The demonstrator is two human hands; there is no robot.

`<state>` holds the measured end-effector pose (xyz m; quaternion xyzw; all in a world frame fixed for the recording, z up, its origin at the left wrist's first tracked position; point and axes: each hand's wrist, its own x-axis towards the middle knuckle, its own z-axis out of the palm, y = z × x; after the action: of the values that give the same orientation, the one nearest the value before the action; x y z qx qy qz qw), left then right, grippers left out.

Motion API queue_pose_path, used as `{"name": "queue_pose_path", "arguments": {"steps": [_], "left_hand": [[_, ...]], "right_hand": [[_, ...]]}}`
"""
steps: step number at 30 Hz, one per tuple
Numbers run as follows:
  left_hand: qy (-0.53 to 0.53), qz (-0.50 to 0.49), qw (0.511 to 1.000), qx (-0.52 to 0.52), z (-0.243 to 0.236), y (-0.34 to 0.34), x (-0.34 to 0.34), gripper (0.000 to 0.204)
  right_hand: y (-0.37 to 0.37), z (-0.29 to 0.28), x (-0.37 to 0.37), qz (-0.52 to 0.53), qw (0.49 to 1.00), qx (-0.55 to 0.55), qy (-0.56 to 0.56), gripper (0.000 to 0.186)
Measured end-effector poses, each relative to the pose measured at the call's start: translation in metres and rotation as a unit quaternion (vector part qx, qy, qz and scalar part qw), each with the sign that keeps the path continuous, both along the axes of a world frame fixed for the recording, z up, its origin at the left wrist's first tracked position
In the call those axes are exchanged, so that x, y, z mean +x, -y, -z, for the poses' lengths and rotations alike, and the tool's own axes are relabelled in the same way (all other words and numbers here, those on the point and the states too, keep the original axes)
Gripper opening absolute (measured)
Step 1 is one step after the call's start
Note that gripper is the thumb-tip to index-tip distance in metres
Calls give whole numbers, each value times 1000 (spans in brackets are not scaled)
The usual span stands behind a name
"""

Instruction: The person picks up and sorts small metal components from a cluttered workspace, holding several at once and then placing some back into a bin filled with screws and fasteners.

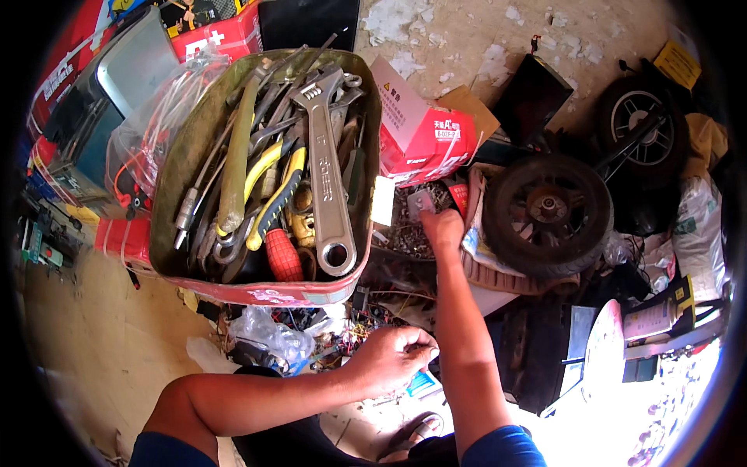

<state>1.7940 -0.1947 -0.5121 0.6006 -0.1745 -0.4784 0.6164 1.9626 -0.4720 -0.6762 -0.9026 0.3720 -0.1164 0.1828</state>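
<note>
My right hand (443, 233) reaches forward into a container of small metal hardware (408, 233), which looks like loose screws. Its fingers are bent down beside a small pale flat piece (419, 202); whether they grip it is not clear. Nearer to me, my left hand (391, 360) is curled with thumb and fingertips together, and anything between them is hidden. Ahead on the left stands an open tool tin (257, 293). In it lie a large adjustable wrench (325, 171), pliers with yellow and black handles (278, 198) and a red-gripped tool (283, 255).
A red cardboard box (436, 148) stands open behind the hardware. To the right lie a wheel with a tyre (548, 214) and a second wheel (642, 128). Tangled wires and a clear plastic bag (268, 335) lie below the tin; another bag (167, 117) holds cables.
</note>
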Motion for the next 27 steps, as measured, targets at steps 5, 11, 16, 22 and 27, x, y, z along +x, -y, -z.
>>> {"name": "queue_pose_path", "arguments": {"steps": [5, 11, 16, 22, 27], "left_hand": [[-24, 38, 998, 32, -10, 0, 5, 18], [-54, 17, 998, -5, -6, 0, 0, 17], [-19, 34, 999, 27, -21, 4, 3, 19], [24, -12, 1000, 16, -7, 0, 0, 18], [-20, -9, 1000, 23, -8, -1, 0, 16]], "right_hand": [[3, -25, -20, -47, 989, -118, -73, 29], [-47, -32, -16, -135, 956, -252, 61, 27], [-67, 34, 28, -413, 902, -108, 72, 74], [-87, 17, 32, -432, 898, -88, 8, 70], [-86, -5, 1, -417, 904, -97, -15, 48]]}}
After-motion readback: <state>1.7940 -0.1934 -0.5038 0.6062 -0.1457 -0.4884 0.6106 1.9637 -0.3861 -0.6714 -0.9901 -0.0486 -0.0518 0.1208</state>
